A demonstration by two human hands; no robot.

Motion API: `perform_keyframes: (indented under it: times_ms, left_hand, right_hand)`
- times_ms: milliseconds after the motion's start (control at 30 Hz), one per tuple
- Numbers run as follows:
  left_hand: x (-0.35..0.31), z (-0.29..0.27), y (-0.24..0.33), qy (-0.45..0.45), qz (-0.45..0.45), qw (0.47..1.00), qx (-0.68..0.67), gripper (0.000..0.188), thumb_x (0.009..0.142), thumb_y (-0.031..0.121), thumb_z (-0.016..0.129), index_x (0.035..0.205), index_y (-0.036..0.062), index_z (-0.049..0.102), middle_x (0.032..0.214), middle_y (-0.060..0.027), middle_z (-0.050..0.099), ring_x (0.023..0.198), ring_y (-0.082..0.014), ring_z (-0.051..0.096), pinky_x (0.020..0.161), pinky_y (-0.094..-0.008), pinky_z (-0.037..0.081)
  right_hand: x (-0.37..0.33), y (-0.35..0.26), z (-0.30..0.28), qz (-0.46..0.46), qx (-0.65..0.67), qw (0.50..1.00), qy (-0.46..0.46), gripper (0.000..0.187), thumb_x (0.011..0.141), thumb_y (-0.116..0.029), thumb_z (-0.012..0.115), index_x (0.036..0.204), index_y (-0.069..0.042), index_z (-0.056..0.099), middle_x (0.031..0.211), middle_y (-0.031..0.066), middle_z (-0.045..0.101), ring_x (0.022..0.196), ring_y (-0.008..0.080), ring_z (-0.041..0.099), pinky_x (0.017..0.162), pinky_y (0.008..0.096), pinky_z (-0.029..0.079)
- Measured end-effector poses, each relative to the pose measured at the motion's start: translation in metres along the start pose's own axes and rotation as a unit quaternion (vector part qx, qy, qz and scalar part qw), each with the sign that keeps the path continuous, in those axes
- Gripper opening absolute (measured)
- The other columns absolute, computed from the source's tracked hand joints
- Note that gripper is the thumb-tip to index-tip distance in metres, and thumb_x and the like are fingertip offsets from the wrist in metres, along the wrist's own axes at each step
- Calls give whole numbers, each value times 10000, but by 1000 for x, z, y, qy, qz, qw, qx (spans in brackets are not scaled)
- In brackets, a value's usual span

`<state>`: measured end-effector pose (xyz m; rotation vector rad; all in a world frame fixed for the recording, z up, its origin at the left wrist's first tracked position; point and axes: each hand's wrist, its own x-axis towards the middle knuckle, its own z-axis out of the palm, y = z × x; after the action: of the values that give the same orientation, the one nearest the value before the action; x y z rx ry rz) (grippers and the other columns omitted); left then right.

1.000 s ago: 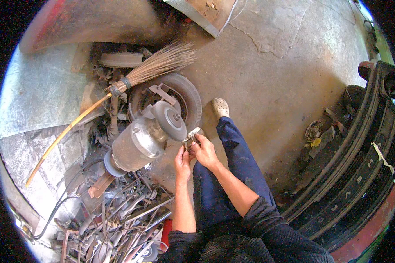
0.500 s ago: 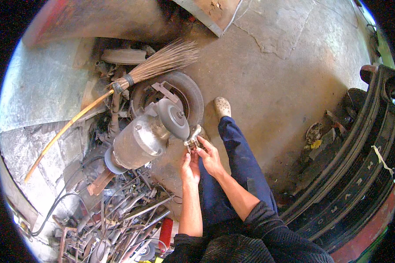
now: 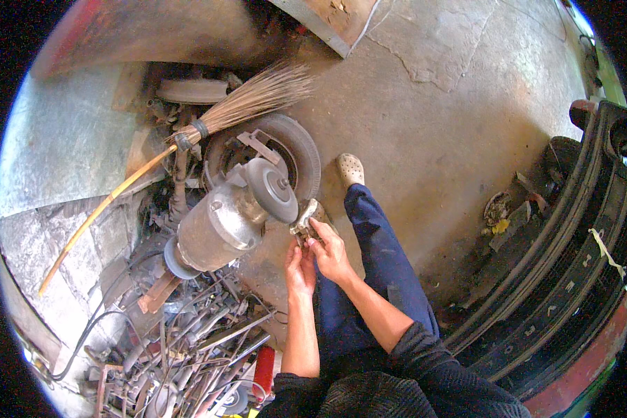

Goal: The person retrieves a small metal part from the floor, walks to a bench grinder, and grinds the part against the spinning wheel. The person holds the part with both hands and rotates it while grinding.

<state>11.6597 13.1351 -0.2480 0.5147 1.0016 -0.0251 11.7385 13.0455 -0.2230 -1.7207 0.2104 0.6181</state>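
Both of my hands are at a bench grinder [image 3: 216, 226] with a grey motor body. Its round grey wheel [image 3: 272, 190] faces me on the right end. A small, irregular metal part [image 3: 305, 219] is pinched in my fingers just beside the wheel's lower right edge; whether the two touch I cannot tell. My right hand [image 3: 333, 255] is closed on the part from the right. From below, my left hand [image 3: 300, 270] reaches its fingertips to the lower end of the same part, fingers drawn together. My fingers partly hide its shape.
Behind the grinder lie a tyre on its rim [image 3: 306, 150] and a broom with a yellow handle [image 3: 104, 202]. Scrap metal rods [image 3: 188, 348] and a red cylinder [image 3: 263, 373] crowd the lower left. Long black vehicle panels [image 3: 536, 306] line the right side.
The metal part has tilted a little in my fingers, and my right hand has shifted slightly with it. The whole view has moved very little.
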Motion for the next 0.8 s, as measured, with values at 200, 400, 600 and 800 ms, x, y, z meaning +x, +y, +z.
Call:
perform_keyframes:
  times_ms: [200,400,600,800]
  left_hand:
    - [-2,6,1,-25,-9,1000,-17,416,900,201,582,1254,9,479,1223,-89,557,1111,-199,534,983,-337,410]
    - [-4,16,0,0,-30,999,-30,433,906,215,576,1275,21,460,1227,-92,549,1112,-207,534,979,-346,415]
    - [-8,21,-1,43,-33,998,-18,502,899,240,585,1320,26,413,1237,-89,532,1132,-220,518,988,-358,407]
    - [-4,13,-9,-22,-13,1000,-3,499,912,253,560,1327,26,401,1280,-92,501,1163,-228,500,1004,-372,397]
  right_hand:
    - [5,-9,-1,-12,-24,1000,0,461,790,8,564,1238,63,471,1114,207,547,1042,352,545,898,373,428]
    - [10,-16,-7,16,-58,997,-37,429,818,-5,523,1231,84,447,1124,239,527,1055,397,518,921,407,414]
    - [9,-19,-5,-12,-69,997,-36,427,806,-23,548,1213,77,468,1088,232,539,1025,390,533,893,405,423]
    - [15,-25,-10,1,-79,996,-44,414,806,-10,532,1203,88,465,1106,250,528,1031,407,522,894,416,419]
